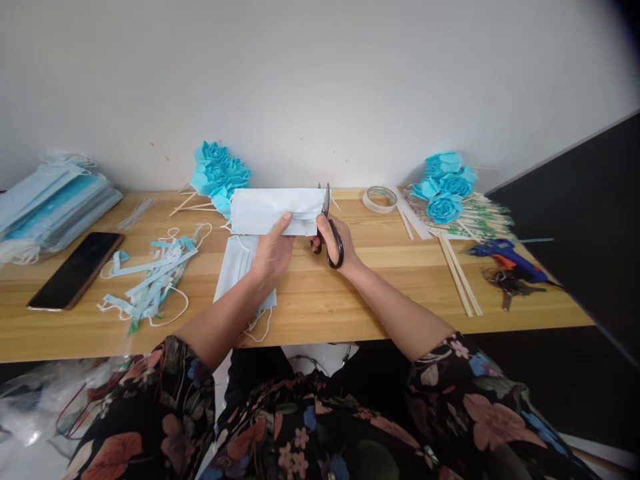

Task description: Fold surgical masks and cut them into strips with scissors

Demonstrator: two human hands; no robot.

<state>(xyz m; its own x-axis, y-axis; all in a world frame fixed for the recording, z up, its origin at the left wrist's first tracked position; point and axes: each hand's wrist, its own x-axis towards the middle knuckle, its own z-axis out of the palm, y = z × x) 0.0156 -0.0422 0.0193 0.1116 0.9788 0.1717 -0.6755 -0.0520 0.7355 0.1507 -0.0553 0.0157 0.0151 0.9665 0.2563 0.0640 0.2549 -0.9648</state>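
My left hand [274, 252] grips a pale face mask [270, 203] by its lower edge, thumb on top, above the table. In my right hand [345, 241] is a pair of black-handled scissors [336, 248], blades pointing up across the mask's right edge. My right thumb and fingers also sit close to that edge; whether they pinch the mask I cannot tell. Below my left hand lies another light blue face mask [235, 270], its ear loops near the table's front edge. Left of it is a heap of cut mask strips [160, 273] with white ear loops.
On the left are a stack of masks [55, 200] and a phone [75, 270]. Blue flowers [220, 175] stand at the back, with more flowers [445, 187] at right. Nearby are a tape roll [380, 199], wooden sticks [459, 275], a glue gun [510, 259] and keys [509, 287].
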